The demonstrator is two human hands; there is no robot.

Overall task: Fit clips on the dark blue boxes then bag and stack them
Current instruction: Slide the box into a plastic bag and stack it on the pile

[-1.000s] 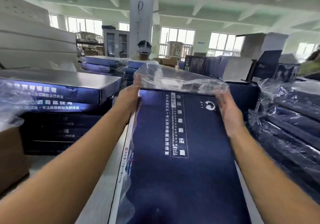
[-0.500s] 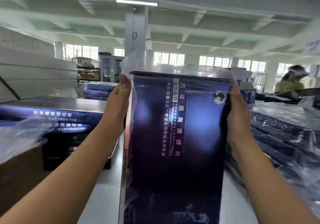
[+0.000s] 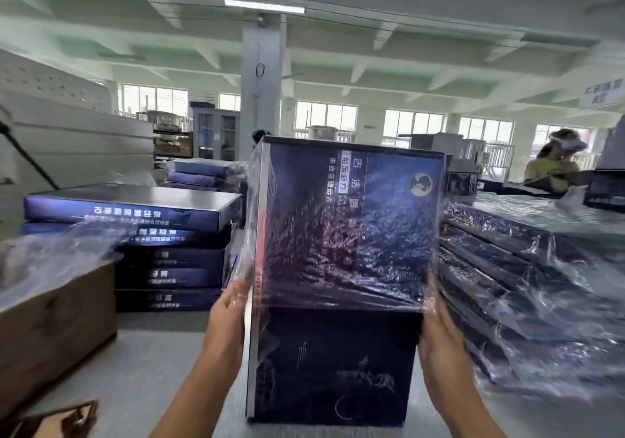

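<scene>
Hands grip a dark blue box standing upright on the desk: left hand and right hand each closed on a side, clasping the clear plastic bag covering its upper half. Left of the box stands a stack of unbagged boxes; right, bagged ones.

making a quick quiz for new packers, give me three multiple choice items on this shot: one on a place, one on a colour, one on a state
1. Where is the stack of unbagged boxes?
A. left of the held box
B. under it
C. behind the pillar

2. What colour is the held box?
A. red
B. dark blue
C. white

3. How far does the plastic bag cover it?
A. all of it
B. none of it
C. upper part only

Answers:
1. A, it sits beyond the left hand.
2. B, its face is dark blue.
3. C, the film ends near the right hand.
</scene>
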